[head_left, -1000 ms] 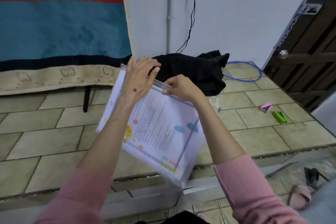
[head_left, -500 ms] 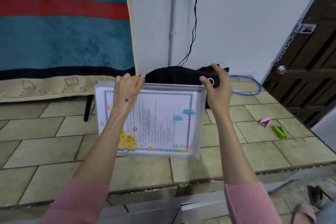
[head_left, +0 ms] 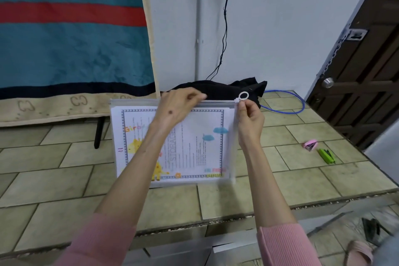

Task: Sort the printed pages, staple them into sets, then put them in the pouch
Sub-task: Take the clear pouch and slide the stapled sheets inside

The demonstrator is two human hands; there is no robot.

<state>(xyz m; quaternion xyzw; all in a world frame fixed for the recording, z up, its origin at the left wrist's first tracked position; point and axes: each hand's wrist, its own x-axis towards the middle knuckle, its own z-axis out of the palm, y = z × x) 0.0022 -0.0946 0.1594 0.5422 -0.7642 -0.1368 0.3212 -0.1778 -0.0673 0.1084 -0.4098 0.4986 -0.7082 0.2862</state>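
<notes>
Fingers [head_left: 243,108] of my right hand [head_left: 251,122] pinch the top right corner of the pouch [head_left: 232,157], just below its white ring zipper pull [head_left: 243,96]; the wrist is bent back and the forearm rises from a pink sleeve [head_left: 285,246] at the lower edge. My left hand [head_left: 176,107] crosses in front of the pouch, its curled fingers gripping the top seam near the middle, back of the hand toward the camera. The pouch stands roughly upright over the tiled platform [head_left: 302,179], its lower edge at or close to the tiles, long side level, holding the printed pages [head_left: 194,147] with a giraffe picture and a chequered border. Compared with half a second ago, my left hand has travelled from the pouch's left corner toward the centre of the seam, and my right hand has dropped from covering the pull to just beneath it, so the ring now shows. Farther right on the tiles lie a pink stapler [head_left: 311,144] and a green stapler [head_left: 327,155], close together and well apart from the pouch. Behind the pouch sits a black cloth bundle [head_left: 226,90], with a blue cable [head_left: 287,101] looping to its right by the wall.
</notes>
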